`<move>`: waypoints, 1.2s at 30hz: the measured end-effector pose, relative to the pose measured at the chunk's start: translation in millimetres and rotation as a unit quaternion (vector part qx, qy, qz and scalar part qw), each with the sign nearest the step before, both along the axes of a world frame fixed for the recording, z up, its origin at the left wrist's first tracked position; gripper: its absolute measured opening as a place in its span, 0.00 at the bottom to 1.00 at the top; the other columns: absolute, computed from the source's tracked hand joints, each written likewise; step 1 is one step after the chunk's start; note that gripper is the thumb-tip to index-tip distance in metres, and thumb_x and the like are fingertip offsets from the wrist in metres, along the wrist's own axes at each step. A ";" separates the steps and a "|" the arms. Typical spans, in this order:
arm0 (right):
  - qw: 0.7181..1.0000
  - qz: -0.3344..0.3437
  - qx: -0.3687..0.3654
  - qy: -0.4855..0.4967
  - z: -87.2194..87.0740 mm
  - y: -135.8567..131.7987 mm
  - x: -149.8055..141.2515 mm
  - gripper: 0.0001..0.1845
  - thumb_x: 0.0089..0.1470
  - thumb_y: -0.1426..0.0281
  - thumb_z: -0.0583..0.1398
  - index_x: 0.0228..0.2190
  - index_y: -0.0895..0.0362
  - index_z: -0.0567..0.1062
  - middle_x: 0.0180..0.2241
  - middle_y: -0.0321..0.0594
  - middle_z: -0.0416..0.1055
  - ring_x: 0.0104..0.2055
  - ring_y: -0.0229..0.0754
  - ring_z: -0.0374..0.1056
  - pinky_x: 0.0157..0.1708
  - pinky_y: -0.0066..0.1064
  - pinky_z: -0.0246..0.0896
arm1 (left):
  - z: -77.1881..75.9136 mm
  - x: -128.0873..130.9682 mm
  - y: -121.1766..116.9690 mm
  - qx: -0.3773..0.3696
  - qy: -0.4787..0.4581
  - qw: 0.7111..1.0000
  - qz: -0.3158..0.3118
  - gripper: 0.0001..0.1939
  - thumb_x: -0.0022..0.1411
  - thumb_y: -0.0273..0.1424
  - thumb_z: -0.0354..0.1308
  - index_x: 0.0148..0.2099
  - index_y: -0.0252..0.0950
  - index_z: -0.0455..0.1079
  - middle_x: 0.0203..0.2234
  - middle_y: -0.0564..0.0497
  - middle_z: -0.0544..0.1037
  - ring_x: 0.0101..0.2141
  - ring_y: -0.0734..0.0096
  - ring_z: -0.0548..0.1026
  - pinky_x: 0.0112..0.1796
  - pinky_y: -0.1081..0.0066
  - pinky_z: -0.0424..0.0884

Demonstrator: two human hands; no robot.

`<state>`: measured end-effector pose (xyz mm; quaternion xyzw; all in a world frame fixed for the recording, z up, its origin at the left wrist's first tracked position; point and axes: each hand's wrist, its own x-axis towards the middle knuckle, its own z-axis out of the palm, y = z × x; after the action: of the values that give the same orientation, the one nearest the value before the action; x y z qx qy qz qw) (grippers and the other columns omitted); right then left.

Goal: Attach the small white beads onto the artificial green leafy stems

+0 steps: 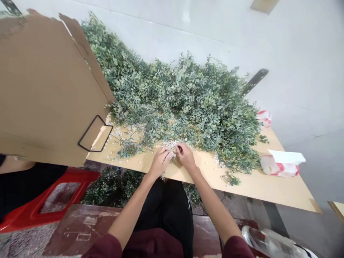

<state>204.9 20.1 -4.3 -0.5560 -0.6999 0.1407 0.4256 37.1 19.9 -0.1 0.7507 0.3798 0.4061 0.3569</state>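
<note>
The left hand (161, 162) and right hand (185, 156) were together at the near edge of a large heap of artificial leafy greenery (185, 96), which spread away beyond the fingers. The fingers (168, 154) of both hands curled inward and almost met over something small, but whether they grasped a stem or a bead could not be told from this view. Small white beads (172, 144) lay just beyond the fingers and scattered leftward across the light wooden tabletop (242, 186). A loose green sprig (230, 179) lay well to the right of the fingers, and a red-and-white packet (282, 164) sat farther right. Left of the fingers rose a large cardboard box (45, 89), with a red plastic stool (53, 200) below it. A clear plastic bottle (268, 243) lay low and to the right, below the tabletop.
</note>
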 end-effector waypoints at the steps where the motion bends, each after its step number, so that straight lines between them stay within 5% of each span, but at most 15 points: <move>1: 0.999 -0.010 0.001 0.043 1.3 -3.1 -1.3 0.10 0.61 0.65 0.54 0.36 0.55 0.74 0.33 0.43 0.72 0.35 0.44 0.67 0.39 0.34 0.62 | -1.4 -0.2 0.8 0.007 0.002 1.000 0.003 0.18 0.71 0.35 0.43 0.33 0.35 0.69 0.36 0.47 0.71 0.41 0.65 0.69 0.46 0.67 0.64; 4: 0.978 -0.032 -0.031 0.201 3.7 -9.6 -3.6 0.09 0.58 0.63 0.58 0.35 0.55 0.75 0.31 0.40 0.72 0.32 0.42 0.67 0.35 0.33 0.64 | -5.1 -0.2 3.9 0.006 0.004 1.000 0.001 0.18 0.72 0.35 0.40 0.37 0.35 0.69 0.37 0.46 0.72 0.41 0.65 0.70 0.45 0.67 0.65; 9: 0.902 -0.007 -0.142 0.407 0.9 -21.4 -0.2 0.09 0.52 0.63 0.64 0.31 0.55 0.77 0.23 0.35 0.71 0.23 0.37 0.64 0.27 0.29 0.61 | -7.2 0.4 1.8 -0.002 0.055 0.998 -0.006 0.18 0.73 0.35 0.39 0.37 0.35 0.67 0.31 0.49 0.72 0.34 0.67 0.70 0.38 0.69 0.67; 17: 0.817 -0.043 -0.168 0.549 -3.9 -49.7 -2.4 0.15 0.46 0.65 0.69 0.36 0.56 0.76 0.27 0.36 0.74 0.20 0.32 0.62 0.23 0.27 0.59 | 4.1 2.2 -5.9 0.013 0.096 0.992 -0.083 0.17 0.71 0.34 0.42 0.54 0.39 0.67 0.44 0.46 0.77 0.44 0.62 0.74 0.48 0.64 0.66; 23: 0.792 -0.043 -0.160 0.588 0.0 -44.5 -7.5 0.10 0.47 0.64 0.68 0.30 0.57 0.77 0.24 0.35 0.70 0.21 0.32 0.60 0.22 0.26 0.57 | -0.8 -0.5 -4.0 -0.030 0.086 0.991 -0.102 0.17 0.73 0.34 0.38 0.47 0.36 0.68 0.35 0.49 0.76 0.35 0.68 0.73 0.38 0.70 0.67; 29: 0.806 -0.006 -0.198 0.558 -1.4 -44.1 -11.1 0.12 0.50 0.62 0.66 0.26 0.57 0.74 0.20 0.31 0.64 0.18 0.31 0.56 0.18 0.25 0.51 | -5.7 3.6 -0.1 0.031 0.116 0.984 -0.131 0.18 0.72 0.30 0.39 0.32 0.35 0.65 0.28 0.51 0.69 0.30 0.69 0.67 0.35 0.70 0.65; 36: 0.809 -0.009 -0.223 0.544 -4.5 -47.8 -11.5 0.12 0.50 0.61 0.67 0.25 0.57 0.75 0.19 0.31 0.64 0.18 0.31 0.56 0.18 0.24 0.51 | -12.4 3.8 -1.0 0.082 0.142 0.975 -0.150 0.13 0.71 0.26 0.42 0.36 0.35 0.66 0.32 0.50 0.71 0.33 0.70 0.67 0.37 0.71 0.65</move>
<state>193.3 -27.8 -8.9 -0.4740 -0.2982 0.5688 0.6024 41.0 18.9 -12.5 0.8759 0.2745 0.2672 0.2933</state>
